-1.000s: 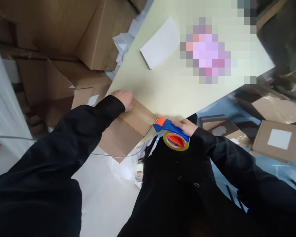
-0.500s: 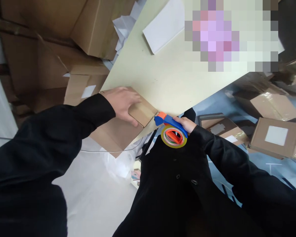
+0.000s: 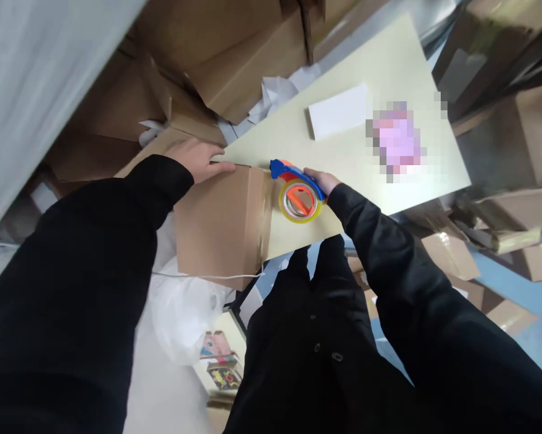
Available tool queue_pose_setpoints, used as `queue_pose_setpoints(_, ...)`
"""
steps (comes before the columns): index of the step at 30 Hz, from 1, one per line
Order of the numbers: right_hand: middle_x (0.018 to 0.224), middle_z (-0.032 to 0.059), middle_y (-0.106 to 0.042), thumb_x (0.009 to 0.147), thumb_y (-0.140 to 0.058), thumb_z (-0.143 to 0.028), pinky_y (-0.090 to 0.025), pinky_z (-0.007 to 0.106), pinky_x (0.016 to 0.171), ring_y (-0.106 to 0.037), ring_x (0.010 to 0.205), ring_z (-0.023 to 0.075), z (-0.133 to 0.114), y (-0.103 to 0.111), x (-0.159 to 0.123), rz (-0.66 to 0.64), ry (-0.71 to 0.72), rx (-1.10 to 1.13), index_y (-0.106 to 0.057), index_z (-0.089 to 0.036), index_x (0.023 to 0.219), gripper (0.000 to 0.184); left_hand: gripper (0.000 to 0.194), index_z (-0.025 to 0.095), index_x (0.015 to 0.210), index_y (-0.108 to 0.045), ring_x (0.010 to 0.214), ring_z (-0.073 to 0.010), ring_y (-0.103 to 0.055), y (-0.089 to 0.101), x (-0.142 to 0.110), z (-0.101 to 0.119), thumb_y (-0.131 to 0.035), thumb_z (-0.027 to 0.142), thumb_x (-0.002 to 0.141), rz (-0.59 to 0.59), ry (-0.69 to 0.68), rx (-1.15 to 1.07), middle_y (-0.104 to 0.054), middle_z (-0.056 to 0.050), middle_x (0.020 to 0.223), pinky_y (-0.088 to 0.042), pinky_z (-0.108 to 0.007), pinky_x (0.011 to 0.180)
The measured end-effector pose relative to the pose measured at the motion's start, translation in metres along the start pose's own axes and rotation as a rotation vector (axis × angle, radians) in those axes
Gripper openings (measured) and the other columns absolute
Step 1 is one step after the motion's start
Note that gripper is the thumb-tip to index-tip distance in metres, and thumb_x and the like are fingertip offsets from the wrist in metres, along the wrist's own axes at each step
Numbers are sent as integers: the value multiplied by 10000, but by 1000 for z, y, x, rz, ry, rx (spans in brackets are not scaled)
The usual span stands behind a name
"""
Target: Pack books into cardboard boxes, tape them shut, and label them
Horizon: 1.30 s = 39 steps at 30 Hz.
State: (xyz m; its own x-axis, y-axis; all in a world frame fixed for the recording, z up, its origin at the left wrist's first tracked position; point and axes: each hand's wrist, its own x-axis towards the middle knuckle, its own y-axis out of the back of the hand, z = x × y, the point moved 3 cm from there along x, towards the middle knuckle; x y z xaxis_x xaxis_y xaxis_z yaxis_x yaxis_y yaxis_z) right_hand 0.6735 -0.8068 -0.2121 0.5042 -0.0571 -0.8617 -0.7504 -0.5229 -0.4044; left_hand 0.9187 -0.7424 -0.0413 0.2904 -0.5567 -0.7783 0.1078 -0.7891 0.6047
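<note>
My left hand (image 3: 201, 160) rests at the far left corner of a closed cardboard box (image 3: 216, 223). Its fingers are stretched out and apart, touching the box's top edge. Clear tape runs along the right edge of the box. In my right hand (image 3: 324, 179) is a blue and orange tape dispenser (image 3: 300, 175), gripped by its handle. A roll of yellowish clear tape (image 3: 283, 210) sits on it, just right of the box and above the table (image 3: 318, 226). The fingers under the handle are partly hidden.
On the table lie a white flat sheet or box (image 3: 338, 111) and a blurred-out pink item (image 3: 397, 141). Large cardboard cartons (image 3: 248, 60) crowd the far left side. A thin white cable (image 3: 207, 276) crosses the box's near side, above a plastic bag (image 3: 184, 313). More boxes (image 3: 451, 256) lie right.
The box has turned and now lies with its taped edge beside the dispenser. My left hand has shifted to the box's far corner. The dispenser has moved up over the table. The view has shifted.
</note>
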Motion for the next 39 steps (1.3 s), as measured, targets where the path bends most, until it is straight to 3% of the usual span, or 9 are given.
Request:
queue_pose_setpoints(2,632,38,-671,900,-512,-345,-542,301,710,-629,588,156,-35,-6,16,0,-7,-34,-648,-109,833,281,816,132,1385,-403,1211,-351,-455,6,-14,-3,-298,702,810,121,-30,-37,-499,-175,1339,-320,-492,994)
queue_pose_setpoints(4,590,34,-653,910,-490,-319,-543,296,661,-606,550,151,-61,-11,24,-43,-31,-47,-634,-104,814,276,994,127,1467,-206,1352,-384,-262,1,-37,2,-426,746,720,176,-197,-31,-241,-195,1512,-188,-536,1078)
queue_pose_setpoints(8,555,39,-637,918,-467,-291,-529,275,577,-575,502,145,-82,-15,22,-125,-86,-84,-611,-108,774,274,1278,183,1493,-63,1405,-444,8,-28,-81,14,-605,777,500,39,-466,71,47,-204,1556,16,-651,1054)
queue_pose_setpoints(11,564,42,-642,923,-457,-292,-524,267,569,-573,496,141,-75,-13,13,-156,-108,-120,-611,-118,770,278,1283,181,1494,-71,1399,-456,37,-33,-81,17,-644,741,490,50,-418,63,64,-214,1552,35,-658,1044)
queue_pose_setpoints(18,672,42,-691,944,-411,-378,-543,271,704,-624,586,140,-36,-13,-5,-199,-60,-13,-628,-141,806,349,1257,313,1465,-210,1367,-447,-101,-25,-38,17,-718,714,388,188,-376,-38,-41,-139,1568,-24,-638,1046)
queue_pose_setpoints(28,749,48,-718,967,-357,-347,-542,262,731,-650,645,146,28,-15,-41,-237,-143,-78,-662,-147,846,384,1223,331,1450,-250,1314,-458,-173,-43,-43,15,-739,696,390,289,-291,-125,-134,-135,1537,-97,-623,1025)
queue_pose_setpoints(34,535,7,-650,902,-498,-263,-508,256,574,-560,464,131,-40,-38,15,-151,-69,-296,-656,-153,708,274,1241,239,1489,-88,1307,-505,-196,-54,-63,12,-663,730,504,395,87,-226,-140,-226,1513,-191,-645,974)
queue_pose_setpoints(36,501,-3,-631,861,-561,-243,-487,248,542,-533,429,122,-68,-44,33,-185,-63,-408,-656,-158,670,230,1165,225,1484,-137,1334,-492,-163,-53,-62,16,-636,721,554,440,52,-214,-141,-218,1519,-167,-645,997)
queue_pose_setpoints(39,517,5,-638,841,-589,-259,-499,261,578,-542,443,124,-86,-47,43,-248,-110,-518,-673,-153,683,207,937,255,1421,-324,1372,-426,-149,-52,-53,26,-594,682,632,453,-192,-180,-218,-154,1515,-107,-618,1055)
